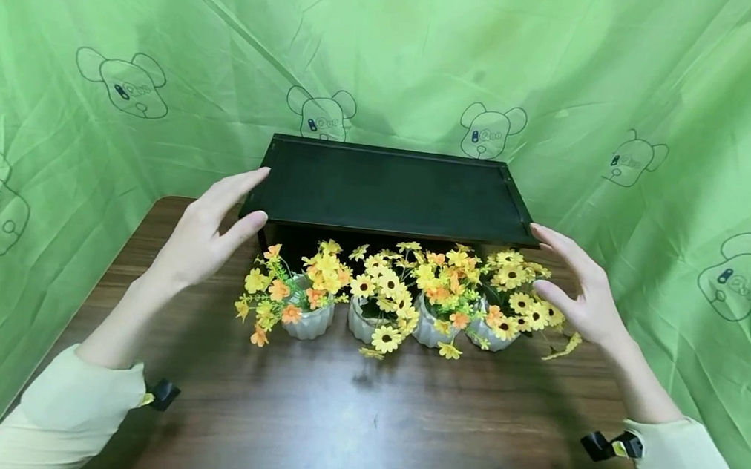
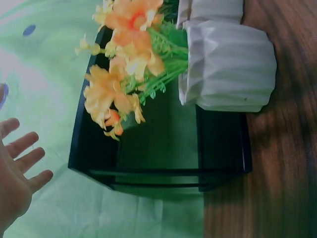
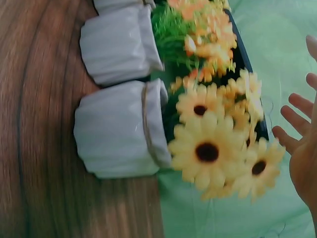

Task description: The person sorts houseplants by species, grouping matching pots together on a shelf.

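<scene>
A low black shelf [image 1: 386, 191] with a flat rimmed top stands at the back of the table. My left hand [image 1: 204, 234] is beside its left end, fingers spread and holding nothing. In the left wrist view that hand shows apart from the shelf's end frame. On the opposite side, my right hand [image 1: 578, 289] has its fingertips right at the shelf's right front corner, fingers straight. Its thumb overlaps the yellow daisy-like flowers [image 3: 207, 151] in the head view. Several white ribbed flowerpots [image 2: 233, 69] with artificial flowers stand in a row before the shelf.
The brown wooden table [image 1: 346, 418] extends in front of the pots. Green cloth [image 1: 418, 52] with printed bear faces hangs behind and on both sides. Orange and yellow flowers [image 1: 293, 291] lean out past the leftmost pot. Small dark devices sit at both sleeve cuffs.
</scene>
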The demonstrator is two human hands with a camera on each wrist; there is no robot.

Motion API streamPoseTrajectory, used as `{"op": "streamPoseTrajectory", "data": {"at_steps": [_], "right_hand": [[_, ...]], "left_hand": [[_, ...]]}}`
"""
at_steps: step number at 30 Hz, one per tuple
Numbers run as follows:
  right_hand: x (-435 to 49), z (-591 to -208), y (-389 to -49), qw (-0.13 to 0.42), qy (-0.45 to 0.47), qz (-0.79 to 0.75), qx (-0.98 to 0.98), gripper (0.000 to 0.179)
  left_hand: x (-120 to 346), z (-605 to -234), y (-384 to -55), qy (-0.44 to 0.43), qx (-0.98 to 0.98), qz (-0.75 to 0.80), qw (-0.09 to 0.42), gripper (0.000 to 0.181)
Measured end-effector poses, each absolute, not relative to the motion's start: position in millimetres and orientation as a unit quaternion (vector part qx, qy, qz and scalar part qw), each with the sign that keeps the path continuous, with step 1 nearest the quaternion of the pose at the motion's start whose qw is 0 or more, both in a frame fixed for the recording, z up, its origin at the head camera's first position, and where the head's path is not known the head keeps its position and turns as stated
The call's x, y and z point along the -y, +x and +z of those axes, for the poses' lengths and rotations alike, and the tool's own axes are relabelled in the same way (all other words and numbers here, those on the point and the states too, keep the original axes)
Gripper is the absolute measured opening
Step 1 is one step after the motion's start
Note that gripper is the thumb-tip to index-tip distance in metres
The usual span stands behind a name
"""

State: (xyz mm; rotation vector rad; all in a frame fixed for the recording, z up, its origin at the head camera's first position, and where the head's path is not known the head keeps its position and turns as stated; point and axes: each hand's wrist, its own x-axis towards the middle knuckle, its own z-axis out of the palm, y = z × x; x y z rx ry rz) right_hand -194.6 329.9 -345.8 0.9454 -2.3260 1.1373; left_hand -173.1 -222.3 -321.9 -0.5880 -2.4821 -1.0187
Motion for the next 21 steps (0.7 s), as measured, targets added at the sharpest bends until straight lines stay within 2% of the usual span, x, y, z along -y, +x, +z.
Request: {"op": "streamPoseTrajectory", "data": {"at_steps": [10, 15, 21], "right_hand": [[-363, -365, -205, 0.205, 0.273, 0.404, 0.849, 0.061], [-380, -376, -208, 0.173, 0.228, 0.474, 0.833, 0.058], [-401, -392, -211, 0.152, 0.216, 0.519, 0.813, 0.055]], "left_hand": [[242, -340, -189, -0.108, 0.889, -0.427, 0.125, 0.053], [251, -350, -194, -0.074, 0.892, -0.438, 0.09, 0.057], [257, -362, -197, -0.044, 0.884, -0.462, 0.06, 0.059]]}}
